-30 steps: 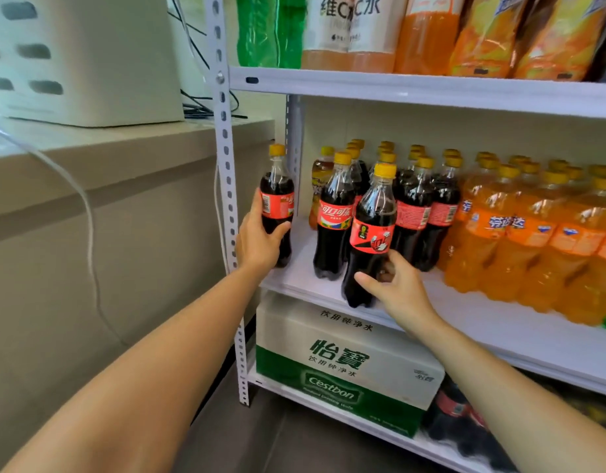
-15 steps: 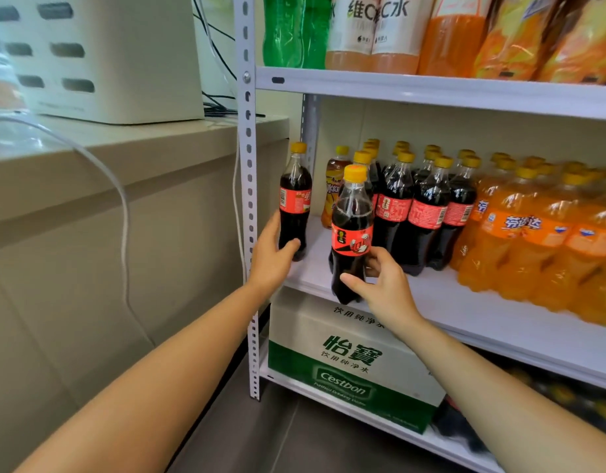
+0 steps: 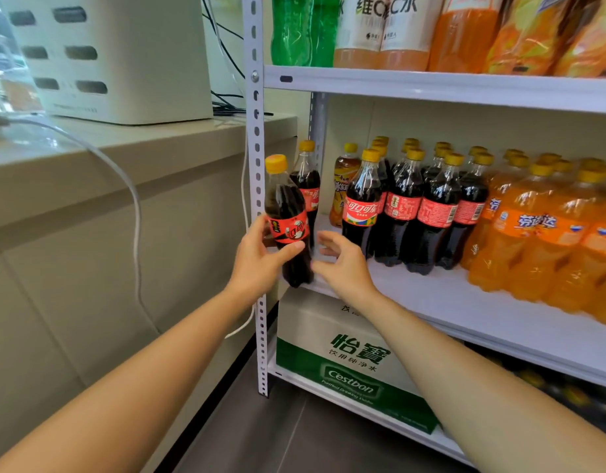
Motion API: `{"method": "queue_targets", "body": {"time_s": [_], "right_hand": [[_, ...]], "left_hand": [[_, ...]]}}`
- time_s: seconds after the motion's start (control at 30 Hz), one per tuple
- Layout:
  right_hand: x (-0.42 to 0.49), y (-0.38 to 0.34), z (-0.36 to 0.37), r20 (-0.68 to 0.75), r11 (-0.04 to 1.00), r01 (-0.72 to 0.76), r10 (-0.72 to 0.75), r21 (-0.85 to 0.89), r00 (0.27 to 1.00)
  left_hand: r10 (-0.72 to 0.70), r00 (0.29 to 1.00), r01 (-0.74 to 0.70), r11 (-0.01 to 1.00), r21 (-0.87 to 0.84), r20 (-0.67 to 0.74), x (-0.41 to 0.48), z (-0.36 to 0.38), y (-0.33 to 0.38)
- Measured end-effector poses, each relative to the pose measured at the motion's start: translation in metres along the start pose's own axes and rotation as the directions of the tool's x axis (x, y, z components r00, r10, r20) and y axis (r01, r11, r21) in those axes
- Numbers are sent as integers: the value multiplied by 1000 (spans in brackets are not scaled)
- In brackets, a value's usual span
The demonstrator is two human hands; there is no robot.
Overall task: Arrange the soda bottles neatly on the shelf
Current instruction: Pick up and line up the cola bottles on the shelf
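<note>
Left hand is gripping the tilted cola bottle, thumb curled under its label, just in front of the shelf post. Right hand is hovering right of the post, fingers spread, holding nothing. Risk: bottle clipping the post and slipping from the one-handed grip.

Looks forward and down from the head, wide-angle, near the shelf, facing its left end and corner post.

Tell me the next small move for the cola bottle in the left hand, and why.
Probably stand it upright on the bare shelf beside the cola rows: the left hand grips the cola bottle tilted at the front corner, and the right hand hovers open, holding nothing.
</note>
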State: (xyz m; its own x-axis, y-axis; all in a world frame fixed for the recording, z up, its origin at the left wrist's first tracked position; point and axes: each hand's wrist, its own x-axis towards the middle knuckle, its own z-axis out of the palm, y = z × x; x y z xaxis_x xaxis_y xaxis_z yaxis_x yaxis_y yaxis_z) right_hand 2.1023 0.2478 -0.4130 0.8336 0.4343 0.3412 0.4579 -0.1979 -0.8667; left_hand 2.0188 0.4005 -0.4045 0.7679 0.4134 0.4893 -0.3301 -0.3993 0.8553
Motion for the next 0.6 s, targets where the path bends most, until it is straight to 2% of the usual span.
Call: {"method": "queue_targets", "body": {"time_s": [0.17, 0.27, 0.6], "right_hand": [[34, 4, 22, -107, 996, -84, 85, 16, 991], [56, 14, 47, -73, 994, -106, 107, 14, 992], [131, 52, 69, -155, 982, -189, 189, 16, 970]], "left_hand": [[26, 995, -23, 999, 41, -97, 1, -36, -5], [29, 995, -24, 998, 55, -94, 2, -49, -7], [46, 995, -41, 997, 63, -84, 15, -66, -26]]}}
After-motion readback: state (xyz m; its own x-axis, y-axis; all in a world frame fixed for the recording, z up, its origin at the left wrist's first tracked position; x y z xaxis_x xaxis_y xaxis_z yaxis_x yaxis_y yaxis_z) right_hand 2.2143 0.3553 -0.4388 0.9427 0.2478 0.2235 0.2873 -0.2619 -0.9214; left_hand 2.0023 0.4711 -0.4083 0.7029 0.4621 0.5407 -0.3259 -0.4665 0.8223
